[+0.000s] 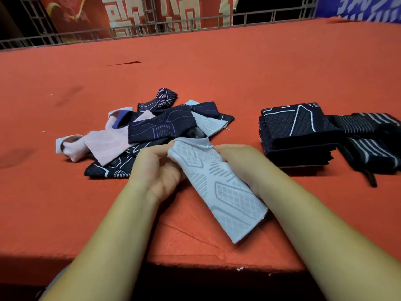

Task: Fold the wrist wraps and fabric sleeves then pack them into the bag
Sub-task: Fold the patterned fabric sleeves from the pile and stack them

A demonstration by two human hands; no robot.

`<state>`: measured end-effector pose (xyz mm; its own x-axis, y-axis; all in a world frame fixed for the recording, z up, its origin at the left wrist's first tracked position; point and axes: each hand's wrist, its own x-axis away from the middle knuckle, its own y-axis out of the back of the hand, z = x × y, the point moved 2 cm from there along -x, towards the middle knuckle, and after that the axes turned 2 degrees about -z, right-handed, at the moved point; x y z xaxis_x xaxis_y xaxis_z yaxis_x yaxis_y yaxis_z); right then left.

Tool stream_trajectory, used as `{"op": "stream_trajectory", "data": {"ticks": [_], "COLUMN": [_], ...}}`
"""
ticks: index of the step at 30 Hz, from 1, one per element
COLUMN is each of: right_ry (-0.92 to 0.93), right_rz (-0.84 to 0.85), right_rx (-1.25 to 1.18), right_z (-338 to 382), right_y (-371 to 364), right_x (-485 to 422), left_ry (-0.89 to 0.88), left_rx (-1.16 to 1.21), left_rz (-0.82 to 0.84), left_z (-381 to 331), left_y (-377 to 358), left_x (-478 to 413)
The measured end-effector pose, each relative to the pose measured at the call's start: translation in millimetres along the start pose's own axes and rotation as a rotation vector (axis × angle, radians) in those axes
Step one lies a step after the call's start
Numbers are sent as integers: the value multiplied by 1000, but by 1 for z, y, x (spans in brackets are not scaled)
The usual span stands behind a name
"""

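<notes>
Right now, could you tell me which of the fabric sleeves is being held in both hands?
The light grey sleeve, gripped at its top by the left hand and right hand; the others lie untouched on the red table.

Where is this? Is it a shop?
Probably a market stall, not certain. A red felt table holds a heap of sleeves and a folded stack, with a metal fence and a red banner behind.

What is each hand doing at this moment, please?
Left hand: closed on the top edge of the light grey sleeve.
Right hand: closed on the same sleeve's top edge, at its other corner.
</notes>
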<state>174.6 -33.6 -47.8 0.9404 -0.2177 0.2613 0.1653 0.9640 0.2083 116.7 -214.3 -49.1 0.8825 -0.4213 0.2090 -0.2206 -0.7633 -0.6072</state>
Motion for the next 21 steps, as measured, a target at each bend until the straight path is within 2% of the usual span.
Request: {"op": "stream_trajectory", "data": {"ticks": [4,7,9,12,17,21], "right_ry": [-91,-84,-21,13,142,139], "right_rz": [107,48,16,13,-73,-135], "right_rx": [-25,55,108,46,-132,-227], "right_z": [4,5,2,1,-1,-3], "right_y": [6,12,14,15,19,20], "right_x": [4,5,4,1,0,-3], "left_ry": [-135,-330,-390,-388,-358,-258], "left_rx": [-1,-276,-442,-462,-436,-392], "left_rz": [-64,-228,-184,-92,-88,-73], "left_z": [1,-1,1,7,12,16], "left_y": [-3,7,7,1,-5,-5], "left_x": [-4,-13,-15,-12,-11,-9]}}
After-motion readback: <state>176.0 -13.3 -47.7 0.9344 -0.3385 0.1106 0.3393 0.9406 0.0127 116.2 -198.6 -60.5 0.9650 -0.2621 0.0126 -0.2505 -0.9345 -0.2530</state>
